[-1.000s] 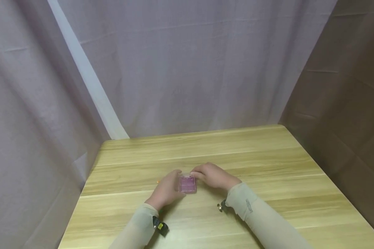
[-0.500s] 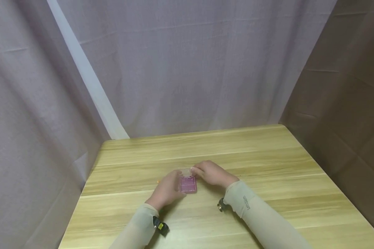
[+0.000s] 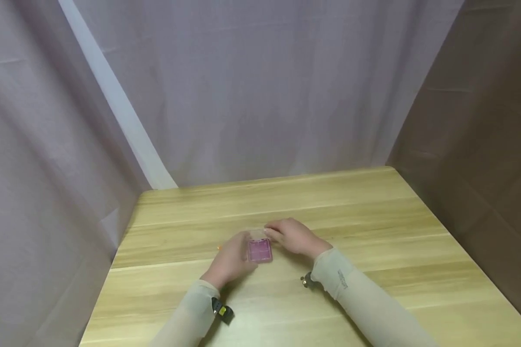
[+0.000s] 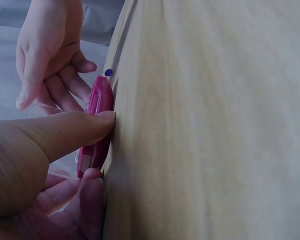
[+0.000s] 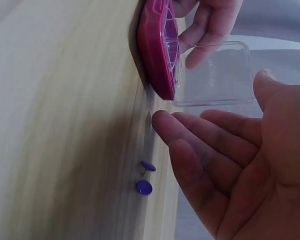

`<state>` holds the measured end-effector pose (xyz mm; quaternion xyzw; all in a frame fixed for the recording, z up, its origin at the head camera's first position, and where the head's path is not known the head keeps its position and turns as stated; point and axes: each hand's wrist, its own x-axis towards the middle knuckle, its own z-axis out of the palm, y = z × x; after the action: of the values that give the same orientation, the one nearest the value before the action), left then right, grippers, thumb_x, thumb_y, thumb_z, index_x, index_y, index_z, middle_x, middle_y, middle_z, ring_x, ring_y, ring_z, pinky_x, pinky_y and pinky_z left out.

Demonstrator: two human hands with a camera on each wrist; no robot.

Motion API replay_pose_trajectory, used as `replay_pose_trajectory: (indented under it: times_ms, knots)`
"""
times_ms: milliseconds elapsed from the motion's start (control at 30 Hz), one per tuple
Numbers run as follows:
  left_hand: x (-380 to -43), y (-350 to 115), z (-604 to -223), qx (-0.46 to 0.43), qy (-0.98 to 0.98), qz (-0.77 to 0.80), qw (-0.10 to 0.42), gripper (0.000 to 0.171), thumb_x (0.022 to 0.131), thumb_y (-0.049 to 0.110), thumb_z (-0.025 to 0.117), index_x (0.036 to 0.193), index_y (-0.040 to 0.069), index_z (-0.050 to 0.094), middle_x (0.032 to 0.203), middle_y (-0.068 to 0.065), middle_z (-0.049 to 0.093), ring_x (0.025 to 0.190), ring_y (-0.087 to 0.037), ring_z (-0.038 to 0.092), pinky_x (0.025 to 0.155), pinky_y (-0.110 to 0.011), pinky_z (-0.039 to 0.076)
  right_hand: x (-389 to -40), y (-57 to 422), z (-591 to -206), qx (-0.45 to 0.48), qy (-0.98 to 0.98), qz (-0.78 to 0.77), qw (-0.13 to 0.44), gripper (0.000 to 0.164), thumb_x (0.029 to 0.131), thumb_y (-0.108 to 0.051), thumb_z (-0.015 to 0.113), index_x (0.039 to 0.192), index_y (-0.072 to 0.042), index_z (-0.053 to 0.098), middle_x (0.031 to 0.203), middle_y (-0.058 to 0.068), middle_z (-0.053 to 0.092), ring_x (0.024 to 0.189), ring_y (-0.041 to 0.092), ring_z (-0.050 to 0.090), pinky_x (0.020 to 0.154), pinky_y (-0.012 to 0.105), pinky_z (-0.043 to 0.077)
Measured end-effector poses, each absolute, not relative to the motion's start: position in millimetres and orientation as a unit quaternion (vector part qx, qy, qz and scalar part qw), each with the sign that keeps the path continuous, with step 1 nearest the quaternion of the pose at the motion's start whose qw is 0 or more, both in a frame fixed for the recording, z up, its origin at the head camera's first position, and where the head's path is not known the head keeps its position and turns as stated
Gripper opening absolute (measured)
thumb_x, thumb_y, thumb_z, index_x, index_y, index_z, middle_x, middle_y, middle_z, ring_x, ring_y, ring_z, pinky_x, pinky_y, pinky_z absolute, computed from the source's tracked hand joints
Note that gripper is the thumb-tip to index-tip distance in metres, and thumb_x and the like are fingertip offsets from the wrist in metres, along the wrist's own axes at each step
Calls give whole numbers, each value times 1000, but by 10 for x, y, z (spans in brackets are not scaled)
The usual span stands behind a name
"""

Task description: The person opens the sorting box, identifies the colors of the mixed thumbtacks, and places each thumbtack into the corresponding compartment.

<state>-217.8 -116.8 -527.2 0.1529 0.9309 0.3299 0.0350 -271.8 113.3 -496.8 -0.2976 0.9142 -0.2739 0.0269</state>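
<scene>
A small pink case point(image 3: 259, 251) with a divided inside lies on the table, its clear lid point(image 5: 230, 75) swung up and away from the base. My left hand point(image 3: 229, 258) grips the case at its left side, the thumb point(image 4: 85, 126) across the pink wall and fingertips by its lower end. At the far right corner of the lid is my right hand point(image 3: 296, 236), one fingertip point(image 5: 264, 77) at the lid's outer edge. Its other fingers point(image 5: 210, 145) are spread loosely beside the case, holding nothing.
Two purple thumbtacks point(image 5: 144, 187) lie on the wooden table point(image 3: 351, 207) near the right hand. A tiny orange item point(image 3: 219, 247) shows just left of the left hand. Grey curtains point(image 3: 260, 86) hang behind the table, brown cloth point(image 3: 469, 159) to the right.
The clear lid has swung farther back from the pink base, the right hand shifting slightly away with it. The left hand keeps its hold. The head view has tilted a little.
</scene>
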Motion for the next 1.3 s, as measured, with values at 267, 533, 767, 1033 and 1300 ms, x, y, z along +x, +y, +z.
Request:
replay_pose_trajectory:
  times_ms: [267, 533, 767, 1033, 1300]
  knots:
    - [-2151, -1170, -5289, 160, 923, 348, 21, 90, 64, 28, 87, 143, 15, 46, 129, -5, 62, 110, -22, 57, 97, -52, 50, -2614, 1405, -4931, -313, 920, -237, -16, 27, 99, -42, 55, 110, -25, 72, 99, -8, 74, 90, 5, 63, 88, 41, 55]
    - [-1936, -1475, -5150, 111, 938, 320, -69, 76, 81, 40, 77, 145, 16, 46, 145, -9, 52, 128, -27, 46, 107, -56, 40, -2470, 1688, -4885, -329, 922, -204, -25, 22, 95, -39, 63, 106, -25, 76, 97, -14, 71, 87, 2, 60, 82, 36, 55]
    - [-1723, -1688, -5053, 96, 934, 311, -146, 51, 86, 34, 74, 132, 17, 59, 126, -3, 64, 103, -18, 58, 86, -48, 55, -2224, 1923, -4920, -323, 928, -184, -21, 14, 91, -38, 68, 96, -28, 76, 90, -17, 70, 80, -3, 58, 75, 32, 56]
    - [-1536, -1873, -5079, 84, 931, 306, -179, 43, 85, 29, 76, 125, 17, 64, 108, 1, 72, 82, -15, 59, 65, -36, 51, -1988, 2110, -5049, -320, 934, -161, 0, 8, 89, -40, 69, 85, -35, 72, 82, -22, 67, 73, -3, 55, 71, 35, 55]
    - [-1457, -2020, -5114, 51, 924, 337, -172, 38, 86, 27, 75, 122, 19, 65, 99, 2, 73, 79, -15, 61, 63, -37, 50, -1827, 2154, -5106, -318, 929, -187, 39, 12, 85, -44, 72, 88, -32, 72, 71, -23, 58, 64, -1, 51, 62, 30, 50]
